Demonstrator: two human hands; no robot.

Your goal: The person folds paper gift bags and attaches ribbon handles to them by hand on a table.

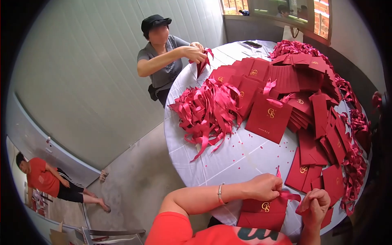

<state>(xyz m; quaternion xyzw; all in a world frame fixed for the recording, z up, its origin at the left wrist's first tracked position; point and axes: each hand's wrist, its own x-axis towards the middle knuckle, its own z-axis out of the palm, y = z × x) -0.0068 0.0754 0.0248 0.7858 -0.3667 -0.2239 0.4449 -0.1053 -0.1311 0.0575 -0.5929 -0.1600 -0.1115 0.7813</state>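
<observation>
White cloth (196, 173) lies under the near bag (262, 219); left hand (265, 187) and right hand (317, 203), fingers pinched nearly closed, grip ribbon (290, 196) so it can't slip.

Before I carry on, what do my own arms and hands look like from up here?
Both the left hand and the right hand are gloveless. The left forearm is bare below a short, bright orange-red sleeve, with a slim silver-coloured bangle near the wrist. No bracelet shows on the right. The matching shirt has a dark print on the front; the right sleeve can't be made out.
</observation>
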